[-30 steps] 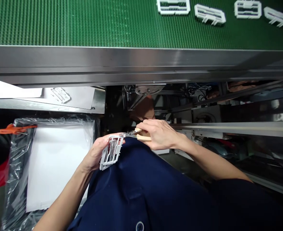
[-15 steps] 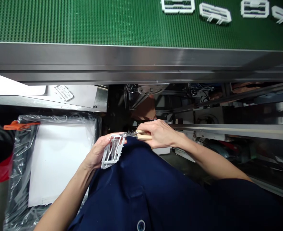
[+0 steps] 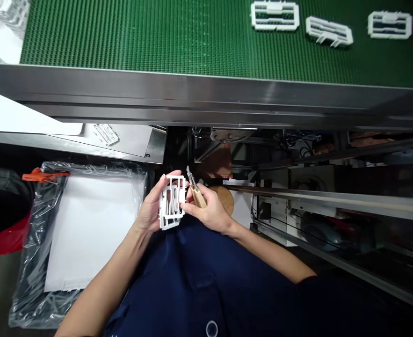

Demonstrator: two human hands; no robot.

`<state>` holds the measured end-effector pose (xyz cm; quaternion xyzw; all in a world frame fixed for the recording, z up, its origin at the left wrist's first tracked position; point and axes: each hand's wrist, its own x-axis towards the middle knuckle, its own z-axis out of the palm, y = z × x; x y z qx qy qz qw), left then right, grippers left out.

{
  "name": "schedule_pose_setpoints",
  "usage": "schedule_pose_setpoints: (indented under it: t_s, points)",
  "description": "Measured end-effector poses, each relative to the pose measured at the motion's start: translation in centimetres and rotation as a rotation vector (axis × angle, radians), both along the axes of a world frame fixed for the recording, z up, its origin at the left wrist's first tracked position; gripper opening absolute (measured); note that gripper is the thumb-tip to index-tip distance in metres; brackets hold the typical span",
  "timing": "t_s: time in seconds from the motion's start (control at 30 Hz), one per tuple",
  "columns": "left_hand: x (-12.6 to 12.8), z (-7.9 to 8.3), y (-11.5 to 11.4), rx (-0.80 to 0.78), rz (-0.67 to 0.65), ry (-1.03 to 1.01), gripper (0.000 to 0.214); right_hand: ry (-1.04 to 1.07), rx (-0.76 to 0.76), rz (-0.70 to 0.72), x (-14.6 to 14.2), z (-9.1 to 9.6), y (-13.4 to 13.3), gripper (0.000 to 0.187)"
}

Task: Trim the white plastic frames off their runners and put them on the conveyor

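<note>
My left hand (image 3: 151,208) grips white plastic frames (image 3: 172,219) by their left side, holding them upright in front of my dark blue shirt. They look like two frames, one behind the other. In my right hand (image 3: 214,210) is a pair of nippers (image 3: 199,197) with cream handles, its metal jaws pointing up and away from the frames. My right thumb touches the right edge of the front frame. The other right fingers are wrapped round the handles and partly hidden.
A green conveyor belt (image 3: 139,37) with several white frames (image 3: 275,16) runs across the top behind a metal rail (image 3: 192,89). At left a plastic-lined box (image 3: 31,262) contains a white sheet (image 3: 94,229), with an orange clamp (image 3: 41,175) at its corner. Metal bars and machinery lie at right.
The nippers have come away from the frame's top corner and turned to point upward. My left hand has raised the frames and turned them more upright. My right hand has moved in beside them.
</note>
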<state>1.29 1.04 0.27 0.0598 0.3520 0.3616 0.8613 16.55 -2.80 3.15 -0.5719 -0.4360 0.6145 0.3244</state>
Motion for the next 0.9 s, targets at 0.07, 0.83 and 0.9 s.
schedule_pose_setpoints:
  t_s: [0.07, 0.83, 0.9]
  points:
    - [0.1, 0.0, 0.2, 0.007, 0.02, -0.001, 0.03, 0.043, 0.021, -0.051, 0.3, 0.1, 0.0, 0.024]
    - [2.5, -4.3, -2.1, -0.057, 0.061, 0.321, 0.034, -0.476, 0.07, 0.503, -1.3, -2.3, 1.0, 0.011]
    - [1.9, -4.4, -2.9, -0.082, 0.084, 0.276, 0.03, -0.391, 0.058, 0.562, -0.9, -2.8, 1.2, 0.013]
